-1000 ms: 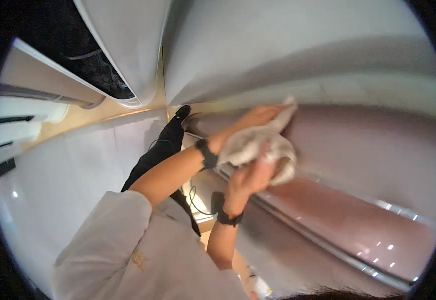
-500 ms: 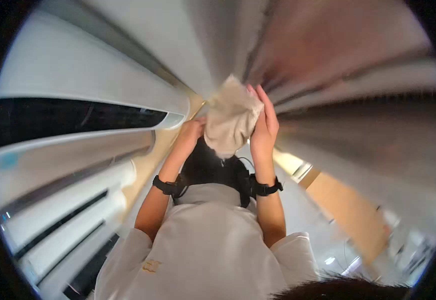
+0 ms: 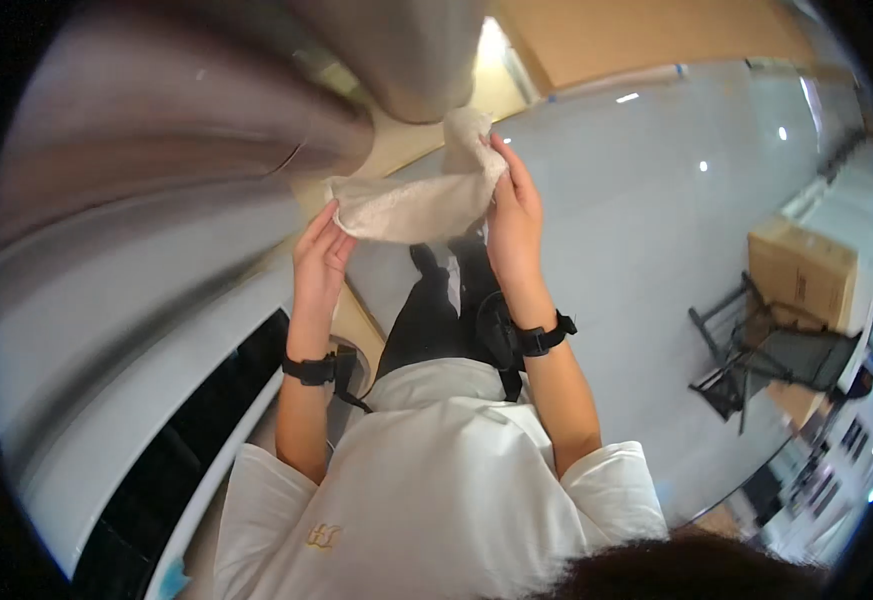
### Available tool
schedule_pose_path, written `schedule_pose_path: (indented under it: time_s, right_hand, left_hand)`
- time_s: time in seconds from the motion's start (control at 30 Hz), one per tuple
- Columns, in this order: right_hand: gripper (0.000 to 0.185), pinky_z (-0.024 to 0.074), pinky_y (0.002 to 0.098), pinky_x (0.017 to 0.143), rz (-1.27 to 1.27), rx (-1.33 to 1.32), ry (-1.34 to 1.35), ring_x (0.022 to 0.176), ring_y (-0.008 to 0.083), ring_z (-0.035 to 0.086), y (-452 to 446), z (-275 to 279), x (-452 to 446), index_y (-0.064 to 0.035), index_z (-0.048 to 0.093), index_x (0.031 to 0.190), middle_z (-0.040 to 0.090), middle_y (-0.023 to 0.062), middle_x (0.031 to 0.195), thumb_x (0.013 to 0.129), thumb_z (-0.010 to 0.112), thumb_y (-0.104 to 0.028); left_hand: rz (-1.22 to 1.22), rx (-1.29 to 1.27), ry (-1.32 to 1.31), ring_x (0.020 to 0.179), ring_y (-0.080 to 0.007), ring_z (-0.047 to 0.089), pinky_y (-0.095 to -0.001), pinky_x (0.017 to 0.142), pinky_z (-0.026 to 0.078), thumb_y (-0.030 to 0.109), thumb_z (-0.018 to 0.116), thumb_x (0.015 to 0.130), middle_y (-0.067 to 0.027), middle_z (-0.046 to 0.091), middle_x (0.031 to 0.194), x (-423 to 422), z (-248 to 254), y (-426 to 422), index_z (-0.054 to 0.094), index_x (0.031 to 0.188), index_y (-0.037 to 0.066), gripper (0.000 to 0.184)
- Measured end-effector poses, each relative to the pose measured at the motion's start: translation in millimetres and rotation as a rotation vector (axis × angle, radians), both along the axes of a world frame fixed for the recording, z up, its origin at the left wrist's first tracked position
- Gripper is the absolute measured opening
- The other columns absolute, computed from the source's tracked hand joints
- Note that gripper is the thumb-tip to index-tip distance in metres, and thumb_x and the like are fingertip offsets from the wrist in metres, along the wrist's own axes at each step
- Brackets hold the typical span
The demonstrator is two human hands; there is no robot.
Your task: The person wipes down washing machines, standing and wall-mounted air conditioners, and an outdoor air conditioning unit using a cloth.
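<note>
A beige cloth [image 3: 411, 207] hangs stretched between my two hands, in front of my body. My left hand [image 3: 322, 252] pinches its left corner between thumb and fingers. At the cloth's right end, my right hand [image 3: 516, 215] grips the edge, and a folded part of the cloth stands up beside the fingertips. Both wrists carry black straps. The cloth touches no other surface that I can make out.
Large rounded, glossy appliance-like bodies [image 3: 206, 130] fill the left side, with a white one bearing a dark panel [image 3: 181, 460] lower down. At the right stand a cardboard box [image 3: 801, 270] and a dark folding chair [image 3: 796, 355] on the grey floor [image 3: 636, 220].
The view has swung round from the glossy surface towards the open floor, the box and the chair. My hands have moved apart, and the bunched cloth is now spread between them.
</note>
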State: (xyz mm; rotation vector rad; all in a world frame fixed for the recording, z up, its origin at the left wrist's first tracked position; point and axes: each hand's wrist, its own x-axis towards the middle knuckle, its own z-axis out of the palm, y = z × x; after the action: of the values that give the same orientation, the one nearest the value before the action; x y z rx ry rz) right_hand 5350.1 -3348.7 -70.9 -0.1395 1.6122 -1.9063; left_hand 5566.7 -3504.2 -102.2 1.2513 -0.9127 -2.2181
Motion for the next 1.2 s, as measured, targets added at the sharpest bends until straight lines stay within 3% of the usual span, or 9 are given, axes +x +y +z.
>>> schedule_pose_path:
  time_s: [0.03,0.1,0.17,0.27,0.3,0.4,0.73,1.07,1.2]
  right_hand:
    - [0.042,0.0425,0.0186,0.079,-0.032,0.054,0.039,0.092,0.0045,0.054,21.0,1.9,-15.1,-0.0037,0.051,0.147,0.061,0.0059,0.141,0.108,0.038,-0.009]
    - [0.043,0.038,0.0325,0.112,-0.154,0.046,0.042,0.129,0.0224,0.056,42.9,8.9,-27.1,0.0017,0.055,0.141,0.063,0.0154,0.138,0.103,0.035,-0.002]
    - [0.043,0.0384,0.0326,0.112,-0.218,0.043,0.061,0.129,0.0223,0.056,78.3,10.6,-41.8,0.0009,0.056,0.141,0.063,0.0155,0.138,0.103,0.036,-0.001]
    - [0.042,0.0388,0.0321,0.111,-0.269,0.056,0.017,0.128,0.0217,0.057,153.6,2.0,-92.9,0.0007,0.057,0.14,0.063,0.0151,0.138,0.104,0.036,-0.001]
    - [0.041,0.0389,0.0318,0.111,-0.293,0.032,-0.011,0.128,0.0213,0.057,176.5,-5.8,-111.4,0.0007,0.057,0.139,0.063,0.0147,0.138,0.104,0.036,-0.002]
    - [0.039,0.0392,0.0307,0.111,-0.367,-0.125,-0.058,0.128,0.02,0.056,263.4,-50.5,-175.0,0.0006,0.058,0.139,0.063,0.0134,0.138,0.106,0.036,-0.004]
    - [0.038,0.0463,0.0325,0.102,-0.501,0.137,0.034,0.116,0.021,0.063,576.4,-27.8,-406.3,-0.0022,0.06,0.137,0.068,0.0132,0.128,0.106,0.039,-0.01]
    - [0.029,0.052,0.0362,0.093,-0.404,0.61,0.247,0.105,0.0292,0.069,738.1,-1.2,-541.6,-0.0025,0.068,0.122,0.073,0.0159,0.113,0.099,0.052,-0.009]
    - [0.025,0.0524,0.0323,0.091,-0.552,0.611,0.207,0.099,0.019,0.069,807.4,8.4,-600.3,0.0006,0.068,0.12,0.074,0.0137,0.108,0.096,0.059,-0.005]
  left_hand:
    - [-0.038,-0.041,0.024,0.121,-0.0275,0.063,-0.0373,0.102,0.054,0.003,0.051,0.103,-0.0197,0.057,0.141,-29.3,3.8,13.4,0.045,0.147,-0.007,0.045]
    - [-0.126,-0.075,0.027,0.118,-0.0266,0.065,-0.0365,0.1,0.055,0.0,0.051,0.102,-0.0201,0.059,0.138,-58.5,16.1,26.5,0.046,0.146,-0.007,0.045]
    - [-0.171,-0.11,-0.006,0.104,-0.0252,0.069,-0.032,0.094,0.056,-0.007,0.053,0.097,-0.0172,0.06,0.136,-87.1,26.4,57.4,0.055,0.139,-0.006,0.043]
    - [-0.421,-0.669,-0.281,0.102,-0.0226,0.068,-0.0311,0.092,0.055,-0.007,0.055,0.095,-0.0138,0.064,0.131,-147.1,24.9,117.3,0.065,0.131,-0.003,0.037]
    - [-0.554,-1.181,-0.369,0.1,-0.0232,0.068,-0.0311,0.087,0.054,-0.006,0.06,0.093,-0.0132,0.068,0.121,-164.4,21.5,126.6,0.07,0.124,0.001,0.034]
    - [-0.696,-1.603,-0.32,0.095,-0.0262,0.068,-0.0331,0.081,0.053,-0.005,0.063,0.091,-0.0151,0.069,0.111,-243.5,15.0,190.1,0.071,0.119,0.001,0.03]
    - [-0.926,-1.497,-0.161,0.07,-0.0242,0.066,-0.0341,0.067,0.052,0.001,0.067,0.091,-0.0165,0.069,0.084,-536.1,30.4,437.7,0.07,0.106,0.0,0.015]
    - [-1.143,-1.408,0.118,0.061,-0.0156,0.059,-0.0304,0.059,0.049,0.001,0.069,0.091,-0.0089,0.061,0.069,-781.6,30.3,549.8,0.068,0.104,0.002,0.013]
    - [-1.262,-1.386,0.256,0.062,-0.0162,0.062,-0.0309,0.059,0.049,0.003,0.069,0.092,-0.0087,0.062,0.07,-912.5,35.9,628.9,0.067,0.107,0.003,0.015]
